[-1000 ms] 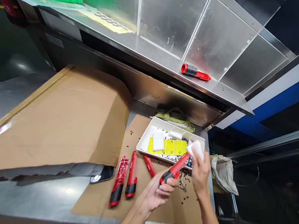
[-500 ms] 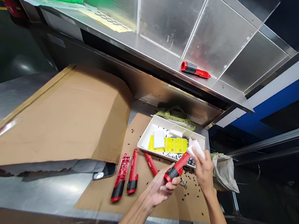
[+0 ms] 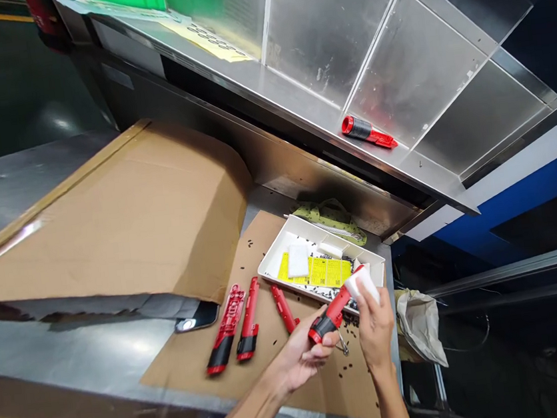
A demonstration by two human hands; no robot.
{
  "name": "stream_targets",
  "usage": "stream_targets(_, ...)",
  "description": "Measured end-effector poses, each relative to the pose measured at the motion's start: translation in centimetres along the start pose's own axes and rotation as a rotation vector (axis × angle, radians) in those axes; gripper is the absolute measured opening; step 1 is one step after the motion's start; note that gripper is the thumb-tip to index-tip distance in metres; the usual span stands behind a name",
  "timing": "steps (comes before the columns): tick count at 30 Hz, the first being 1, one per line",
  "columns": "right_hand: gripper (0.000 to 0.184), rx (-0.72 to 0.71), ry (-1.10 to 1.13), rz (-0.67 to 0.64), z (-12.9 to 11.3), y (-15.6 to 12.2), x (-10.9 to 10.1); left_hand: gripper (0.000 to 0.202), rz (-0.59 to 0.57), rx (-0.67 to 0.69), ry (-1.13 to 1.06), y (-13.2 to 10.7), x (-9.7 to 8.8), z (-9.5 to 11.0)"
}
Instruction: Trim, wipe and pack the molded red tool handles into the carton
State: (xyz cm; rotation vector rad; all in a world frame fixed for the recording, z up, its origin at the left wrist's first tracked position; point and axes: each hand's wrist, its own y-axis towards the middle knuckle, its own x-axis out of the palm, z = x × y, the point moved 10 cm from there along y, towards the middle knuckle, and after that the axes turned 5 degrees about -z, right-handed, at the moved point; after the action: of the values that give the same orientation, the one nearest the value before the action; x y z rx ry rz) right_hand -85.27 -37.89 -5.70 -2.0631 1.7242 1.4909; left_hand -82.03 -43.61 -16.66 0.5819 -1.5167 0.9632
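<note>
My left hand [image 3: 302, 354] is closed around the black-banded end of a red and black plastic housing [image 3: 330, 318], shaped like a torch body. My right hand [image 3: 376, 325] pinches a white sponge block [image 3: 363, 285] against the housing's upper right end, covering part of it. Behind both hands lies a white tray [image 3: 271, 270] with yellow label sheets [image 3: 328, 270], another white block [image 3: 297, 261] and small black pieces. Left of my hands rest more such housings: an open-faced one [image 3: 226, 329], a second one [image 3: 248, 320], and a third [image 3: 284, 309] partly hidden by my left hand.
A large cardboard box [image 3: 123, 213] stands on the left, a phone-like dark object [image 3: 197, 317] at its edge. Another red and black housing [image 3: 369, 132] lies on the metal shelf [image 3: 307, 108]. A green patterned bag [image 3: 333, 219] sits behind the tray. Small black pieces dot the cardboard mat [image 3: 329, 391].
The sponge block has shifted slightly left and down along the housing's end, with my right hand tilting. My left hand keeps its hold. The whole view has shifted a little.
</note>
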Motion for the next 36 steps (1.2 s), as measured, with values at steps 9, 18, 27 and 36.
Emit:
stream_targets(9,0.035,0.075,0.083,-0.023,1.3,2.1,-0.9,0.048,0.075,0.043,0.081,-0.2,0.7,0.2)
stream_targets(18,0.029,0.105,0.200,0.003,0.2,2.1,-0.6,0.045,0.114,0.159,0.168,0.1,0.5,0.9)
stream_targets(27,0.029,-0.038,0.123,0.009,-0.8,2.4,-1.5,0.042,0.102,0.116,0.194,-0.3,0.8,0.8)
stream_targets(36,0.028,-0.019,-0.017,0.112,2.2,4.9,-4.0,0.087,0.134,0.241,0.778,-0.8,0.9,2.5)
